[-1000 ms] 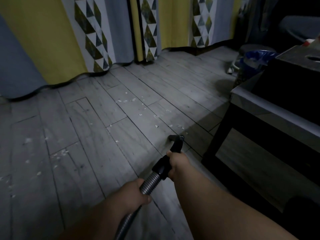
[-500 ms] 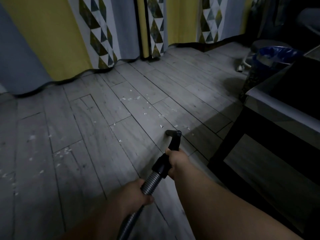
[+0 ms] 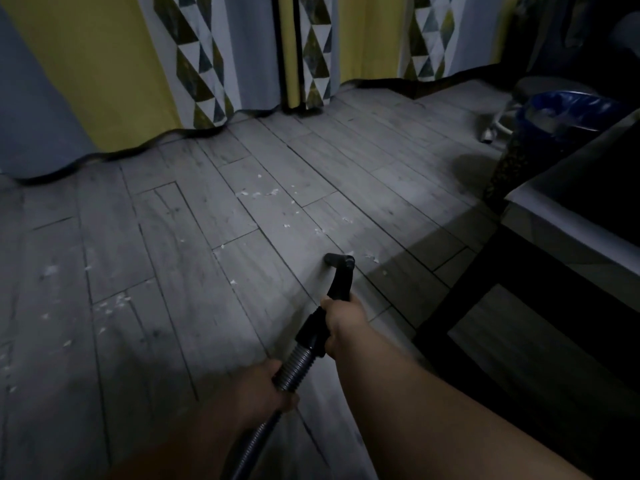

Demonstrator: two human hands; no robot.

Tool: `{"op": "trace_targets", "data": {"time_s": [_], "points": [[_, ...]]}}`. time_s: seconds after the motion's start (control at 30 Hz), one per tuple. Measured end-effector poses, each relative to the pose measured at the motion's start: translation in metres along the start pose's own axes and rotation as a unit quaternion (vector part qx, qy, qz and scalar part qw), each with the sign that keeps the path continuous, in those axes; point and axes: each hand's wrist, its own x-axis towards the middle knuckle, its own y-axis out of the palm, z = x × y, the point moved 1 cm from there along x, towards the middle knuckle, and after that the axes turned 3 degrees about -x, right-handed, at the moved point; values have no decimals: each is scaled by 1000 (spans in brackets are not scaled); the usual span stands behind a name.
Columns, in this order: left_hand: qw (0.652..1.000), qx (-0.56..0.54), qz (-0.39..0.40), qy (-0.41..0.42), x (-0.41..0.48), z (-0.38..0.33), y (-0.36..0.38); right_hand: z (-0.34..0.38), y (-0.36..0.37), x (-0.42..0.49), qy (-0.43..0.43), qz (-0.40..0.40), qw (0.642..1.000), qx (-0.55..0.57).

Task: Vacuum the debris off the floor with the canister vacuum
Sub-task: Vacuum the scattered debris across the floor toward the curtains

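on the grey plank floor (image 3: 173, 271), head view: nozzle (image 3: 339, 261) down on the boards, beside the table (image 3: 554, 216) shadow. right hand (image 3: 343, 318) clamped on the black wand (image 3: 341, 285), left hand (image 3: 266, 386) wrapped round the ribbed hose (image 3: 296, 367) behind it. since a second ago the nozzle has edged forward; one fleck just ahead no longer shows. debris (image 3: 258, 194) remains ahead and far left, so most of the sweep is likely left.

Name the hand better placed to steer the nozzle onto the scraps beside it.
Right: the right hand grips the wand just behind the nozzle; the left hand holds the hose farther back.
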Motion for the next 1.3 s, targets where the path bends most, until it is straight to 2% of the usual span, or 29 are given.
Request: {"op": "trace_targets", "data": {"time_s": [0.37,0.6,0.7,0.9,1.0,1.1,1.3], "points": [[998,-4,54,36,4,-35,31,3,-61,-11,-11,-75,997,24],[998,-25,35,43,0,-52,40,3,-76,-10,-42,-106,992,60],[999,-21,19,45,-2,-53,40,5,-76,-8,-44,-94,993,63],[995,-50,-61,68,1,-54,28,21,-56,-2,-23,-41,997,60],[991,-88,-86,55,4,-50,19,27,-39,5,-6,-8,998,63],[989,-80,-114,42,11,-42,15,30,-19,13,1,22,998,55],[983,-109,-151,9,25,-29,-2,33,15,27,12,37,999,34]]}}
